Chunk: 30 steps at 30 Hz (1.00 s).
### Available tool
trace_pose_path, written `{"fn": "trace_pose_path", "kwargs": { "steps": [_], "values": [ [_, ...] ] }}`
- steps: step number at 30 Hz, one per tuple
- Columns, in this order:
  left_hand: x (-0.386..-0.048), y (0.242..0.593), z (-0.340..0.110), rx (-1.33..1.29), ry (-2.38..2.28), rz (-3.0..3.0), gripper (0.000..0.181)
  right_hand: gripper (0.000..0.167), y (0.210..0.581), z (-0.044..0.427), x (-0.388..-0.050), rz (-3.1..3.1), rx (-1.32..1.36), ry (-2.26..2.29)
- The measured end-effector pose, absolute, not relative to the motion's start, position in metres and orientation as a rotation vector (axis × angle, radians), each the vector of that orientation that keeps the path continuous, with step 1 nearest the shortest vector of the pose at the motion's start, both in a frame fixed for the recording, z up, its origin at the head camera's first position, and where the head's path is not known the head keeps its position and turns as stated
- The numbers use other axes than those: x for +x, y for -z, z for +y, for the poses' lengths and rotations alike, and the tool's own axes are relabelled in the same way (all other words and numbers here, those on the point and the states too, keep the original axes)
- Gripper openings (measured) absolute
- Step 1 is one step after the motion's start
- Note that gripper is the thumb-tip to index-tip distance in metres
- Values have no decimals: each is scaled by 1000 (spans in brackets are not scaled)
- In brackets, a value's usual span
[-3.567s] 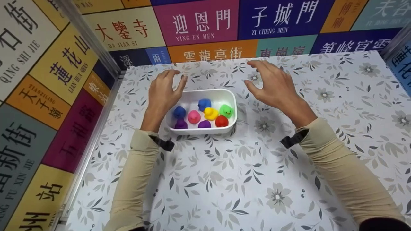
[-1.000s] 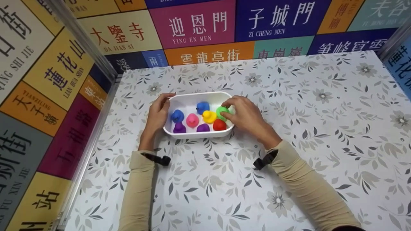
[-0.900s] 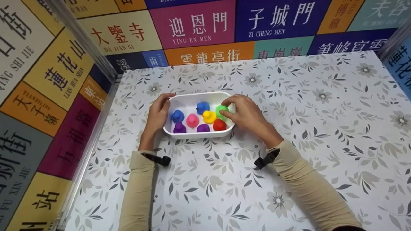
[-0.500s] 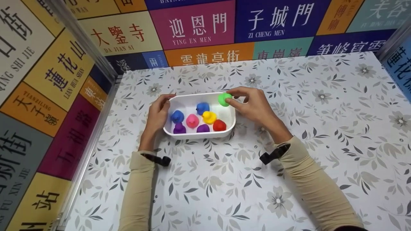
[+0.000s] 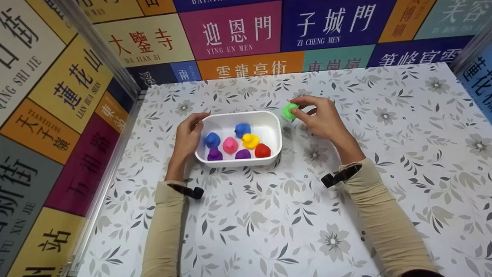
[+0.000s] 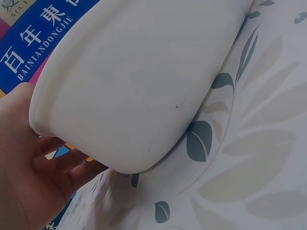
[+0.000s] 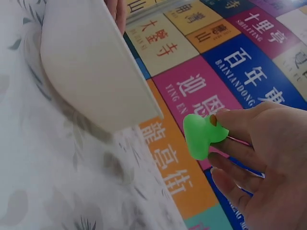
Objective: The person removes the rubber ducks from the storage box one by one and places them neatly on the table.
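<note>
Right hand [image 5: 323,117]: thumb and forefinger pinch a green duck [image 5: 289,111]; remaining fingers loosely bent, holding nothing. Duck is off the cloth, just outside the right far corner of the white tub [image 5: 238,163], apart from the rim. In the right wrist view an orange beak shows by the thumb.

Left hand [image 5: 188,134]: at the tub's left end, bent round it, thumb at the rim, fingers against the outer side. Tub rests on the table.

Inside the tub, seven more ducks. Blue duck [image 5: 242,130] toward the far side; yellow duck [image 5: 250,141] just in front of it; red duck [image 5: 263,151] in the near right corner. Pink duck [image 5: 230,145] about the middle. A second, darker blue one near the left end, a purple duck [image 5: 215,154] before it; another purple by the near wall, partly hidden.

Farther out: tan sleeves [image 5: 384,215], black wrist straps [image 5: 186,190], leaf-patterned tablecloth [image 5: 269,223], coloured wall panels [image 5: 236,30] with lettering.
</note>
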<state>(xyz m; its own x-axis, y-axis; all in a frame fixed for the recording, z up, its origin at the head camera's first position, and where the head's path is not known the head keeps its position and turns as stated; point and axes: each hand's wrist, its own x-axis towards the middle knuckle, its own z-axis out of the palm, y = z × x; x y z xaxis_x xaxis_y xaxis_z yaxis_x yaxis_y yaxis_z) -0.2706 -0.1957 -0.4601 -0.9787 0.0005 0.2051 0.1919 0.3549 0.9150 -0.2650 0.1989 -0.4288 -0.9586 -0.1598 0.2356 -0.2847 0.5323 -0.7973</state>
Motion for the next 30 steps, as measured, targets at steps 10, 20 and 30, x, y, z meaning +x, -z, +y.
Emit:
{"fn": "trace_pose_path", "kwargs": {
  "steps": [10, 20, 30],
  "values": [
    [-286, 481, -199, -167, 1725, -2360, 32, 34, 461, 210, -278, -2722, 392, -1371],
    [-289, 484, -202, -187, 1691, -2371, 29, 33, 475, 207, -280, -2731, 307, -1488],
    [-288, 483, -202, -159, 1728, -2386, 32, 34, 478, 205, -279, -2736, 307, -1477]
  ]
}}
